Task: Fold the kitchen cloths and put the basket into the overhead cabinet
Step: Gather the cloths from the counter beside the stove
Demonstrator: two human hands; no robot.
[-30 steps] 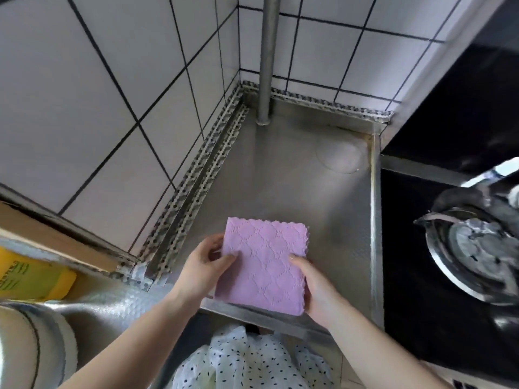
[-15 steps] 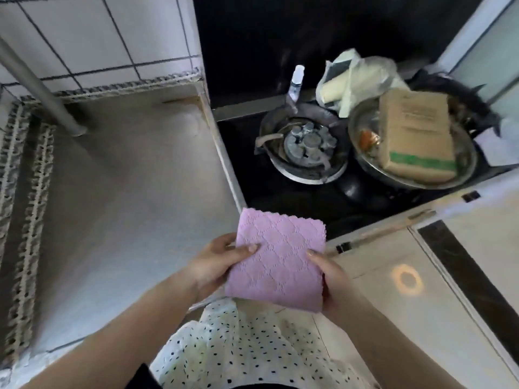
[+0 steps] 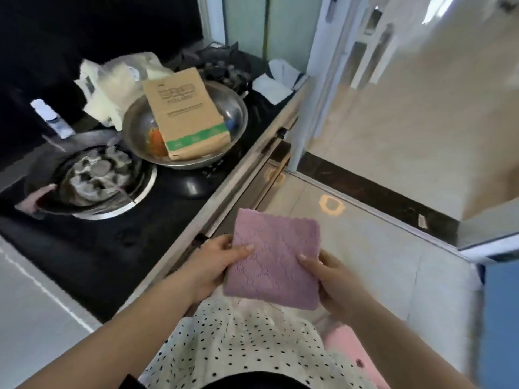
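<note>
Two hands carry one folded pink cloth (image 3: 273, 259), lower centre of the frame, clear of the bench (image 3: 224, 197) and above the floor. Keep the fold flat and edges aligned while seeking the basket, which is not in view. Left hand (image 3: 216, 261) pinches the left edge, thumb on top. Right hand (image 3: 335, 279) pinches the right edge likewise.

The fuzzy purple cloth (image 3: 273, 258) is looking soft and bumpy, the metal bowl (image 3: 185, 124) is shining, the brown paper bag (image 3: 186, 113) is looking dull, and the black stove top (image 3: 92, 248) and floor tiles (image 3: 379, 248) are gleaming smooth.
</note>
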